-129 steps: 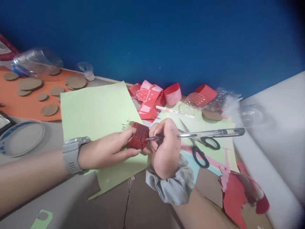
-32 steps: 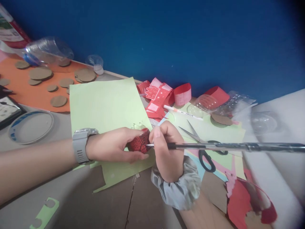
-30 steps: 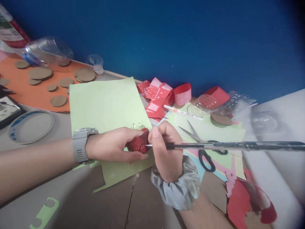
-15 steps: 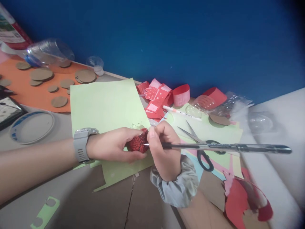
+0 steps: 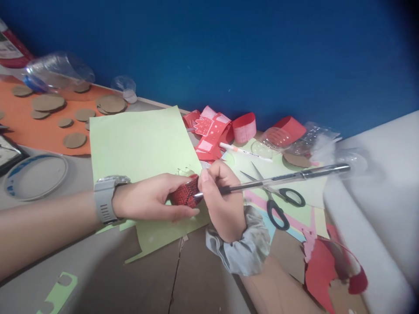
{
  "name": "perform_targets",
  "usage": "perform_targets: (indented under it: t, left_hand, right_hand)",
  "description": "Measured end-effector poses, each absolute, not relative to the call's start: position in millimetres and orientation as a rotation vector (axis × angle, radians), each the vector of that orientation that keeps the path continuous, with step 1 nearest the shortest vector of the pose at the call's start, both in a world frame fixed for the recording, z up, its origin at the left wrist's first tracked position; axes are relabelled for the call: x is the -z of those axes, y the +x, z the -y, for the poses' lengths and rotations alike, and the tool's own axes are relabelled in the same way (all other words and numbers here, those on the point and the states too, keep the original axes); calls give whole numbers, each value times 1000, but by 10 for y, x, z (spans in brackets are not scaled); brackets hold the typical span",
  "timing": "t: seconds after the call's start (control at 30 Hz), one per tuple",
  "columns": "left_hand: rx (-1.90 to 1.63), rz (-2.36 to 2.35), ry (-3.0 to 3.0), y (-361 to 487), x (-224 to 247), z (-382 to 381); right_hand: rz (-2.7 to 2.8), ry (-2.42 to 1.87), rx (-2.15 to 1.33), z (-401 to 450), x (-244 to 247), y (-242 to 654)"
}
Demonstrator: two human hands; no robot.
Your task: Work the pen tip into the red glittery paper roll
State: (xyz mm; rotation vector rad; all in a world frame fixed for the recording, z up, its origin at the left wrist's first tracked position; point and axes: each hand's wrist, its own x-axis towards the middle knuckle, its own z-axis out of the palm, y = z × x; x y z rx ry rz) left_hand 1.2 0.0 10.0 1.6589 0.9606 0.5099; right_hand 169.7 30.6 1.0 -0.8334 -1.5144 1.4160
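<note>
My left hand, with a grey watch on its wrist, is closed round a small red item with a black crosshatch pattern. What kind of item it is I cannot make out. In my right hand a long dark pen is pinched near its tip. The tip meets or nearly meets the patterned surface; the pen's back end points right and slightly up. Beneath the left hand lies light green paper. A grey scrunchie circles my right wrist.
Open-bladed scissors and a white marker lie to the right on coloured paper. Red paper pieces rest by the blue wall. Cardboard discs are spread over orange paper at left, near a clear bottle and a tape roll.
The pen's back end has swung up and its slant is steeper. Both hands still hold the same things. The whole view has shifted slightly, with objects now farther left.
</note>
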Motion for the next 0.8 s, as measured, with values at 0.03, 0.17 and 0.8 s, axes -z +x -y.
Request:
perform_targets:
  t: [0.03,0.17,0.8]
  left_hand:
    - [-504,-972,1667,12,-99,-1]
    - [-493,-963,1657,9,-85,-12]
    - [-516,-964,1644,9,-53,-21]
  right_hand:
    - [1518,-829,-1419,-308,-14,1694]
    - [1524,-830,-1429,-305,-28,1690]
    - [1451,-884,-1457,-352,-30,1694]
